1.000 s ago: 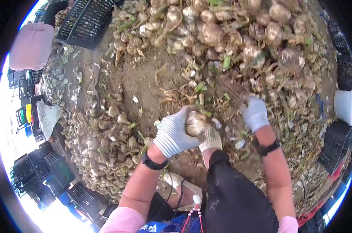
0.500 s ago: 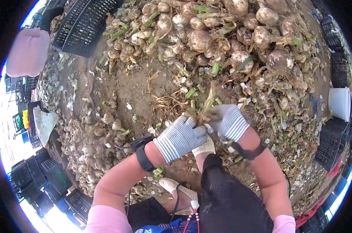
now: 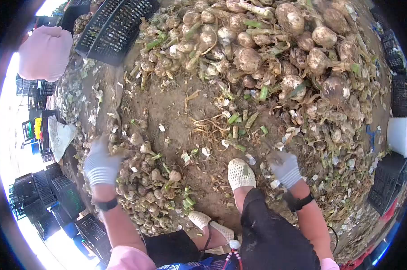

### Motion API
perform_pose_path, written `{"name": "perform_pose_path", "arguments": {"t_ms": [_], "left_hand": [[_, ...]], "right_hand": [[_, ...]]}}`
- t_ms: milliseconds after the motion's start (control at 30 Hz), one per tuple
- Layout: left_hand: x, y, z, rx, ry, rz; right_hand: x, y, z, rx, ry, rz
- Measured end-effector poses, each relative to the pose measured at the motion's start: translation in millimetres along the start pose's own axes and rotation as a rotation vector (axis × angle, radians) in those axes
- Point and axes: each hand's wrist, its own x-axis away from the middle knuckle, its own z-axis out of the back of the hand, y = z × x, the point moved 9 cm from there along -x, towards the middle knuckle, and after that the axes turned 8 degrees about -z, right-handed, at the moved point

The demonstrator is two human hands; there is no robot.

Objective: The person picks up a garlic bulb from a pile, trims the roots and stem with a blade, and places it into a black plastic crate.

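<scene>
My left hand (image 3: 102, 164), in a white-and-grey striped glove, is at the left over a heap of trimmed garlic bulbs (image 3: 151, 195). Motion smears its fingers. On the right, my gloved right hand (image 3: 285, 168) is low over soil strewn with garlic skins, its soiled fingers curled in around something thin and dark that I cannot make out. Between the hands lie cut green stem pieces (image 3: 251, 120) and dry leaves (image 3: 211, 127). Untrimmed garlic with stalks (image 3: 318, 60) forms a large pile beyond my right hand.
A black plastic crate (image 3: 115, 33) stands at the upper left, near a rounded pink fabric shape (image 3: 46, 54). More dark crates (image 3: 44, 193) are stacked at the left edge. At the far right are a white bucket (image 3: 397, 137) and a black crate (image 3: 385, 182). My cream shoes (image 3: 241, 174) are on the soil.
My hands were together at a garlic stalk in the middle; now they are apart. The left has swung left to the trimmed bulbs, the right stays low at the right. A stalk piece lies on the soil.
</scene>
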Motion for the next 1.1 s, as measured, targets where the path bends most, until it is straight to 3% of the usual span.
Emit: {"name": "perform_pose_path", "arguments": {"t_ms": [33, 67, 100, 133, 233, 300, 333, 367, 400, 433, 467, 500, 533, 567, 633, 667, 700, 733, 833, 867, 900, 967, 1000, 1033, 1100], "left_hand": [[-5, 29, 11, 0.395, 0.131, 0.020], [-22, 70, -4, 0.448, 0.182, -0.191], [-46, 100, -38, 0.721, 0.118, -0.320], [-69, 142, -66, 0.996, 0.046, -0.303], [-124, 250, -77, 0.874, 0.032, -0.226], [-153, 280, -95, 0.961, 0.024, -0.051], [-167, 289, -121, 1.060, -0.043, -0.013], [-177, 294, -141, 1.155, -0.105, 0.025], [-170, 288, -132, 1.205, -0.046, -0.035], [-158, 274, -126, 1.256, 0.015, -0.094], [-161, 261, -133, 1.064, 0.121, -0.261], [-157, 251, -150, 1.005, -0.006, -0.321], [-128, 238, -133, 0.729, -0.199, -0.370], [-123, 222, -155, 0.512, -0.344, -0.353], [-111, 196, -161, 0.361, -0.376, -0.343], [-107, 191, -168, 0.357, -0.378, -0.335], [-109, 186, -162, 0.471, -0.206, -0.278], [-110, 179, -156, 0.582, -0.033, -0.220], [-92, 218, -149, 0.403, -0.208, -0.258], [-94, 216, -155, 0.425, -0.243, -0.237], [-98, 214, -168, 0.422, -0.240, -0.239], [-96, 208, -183, 0.974, -0.188, -0.224], [-94, 214, -190, 1.108, -0.296, -0.216], [-90, 212, -191, 1.106, -0.295, -0.220], [-67, 218, -166, 1.150, -0.159, -0.436]], "right_hand": [[-6, -8, -4, 0.004, 0.003, 0.004], [-11, -13, -9, -0.084, -0.017, 0.010], [-15, -15, -12, -0.171, -0.037, 0.015], [-17, -15, -15, -0.164, -0.065, 0.021], [-16, -9, -10, 0.034, -0.017, 0.018], [-5, 13, -12, -0.133, -0.040, -0.092], [-3, 37, -14, -0.385, -0.019, -0.156], [-2, 53, -14, -0.640, 0.006, -0.214], [7, 10, 13, -0.235, 0.106, 0.043], [8, 7, 18, -0.240, 0.111, 0.042], [7, 13, 18, -0.246, 0.085, -0.044], [7, 21, 15, -0.251, 0.056, -0.133], [5, 26, 10, -0.257, 0.050, -0.138], [0, 35, 3, -0.395, 0.044, -0.152], [-8, 33, -4, -0.537, 0.029, -0.163], [-11, 13, -3, -0.324, 0.023, -0.063], [-13, -8, -3, -0.111, 0.021, 0.038], [-12, -27, -1, -0.133, 0.020, 0.049], [-20, -34, -22, -0.111, -0.035, 0.189], [-17, -44, -24, -0.231, -0.154, 0.054], [-15, -54, -19, -0.234, -0.151, 0.056], [-12, -46, -22, -0.276, -0.194, -0.124], [-16, -46, -24, -0.103, -0.156, 0.019], [-16, -46, -22, -0.106, -0.152, 0.019], [-11, -66, -12, 0.314, -0.083, 0.144]]}}
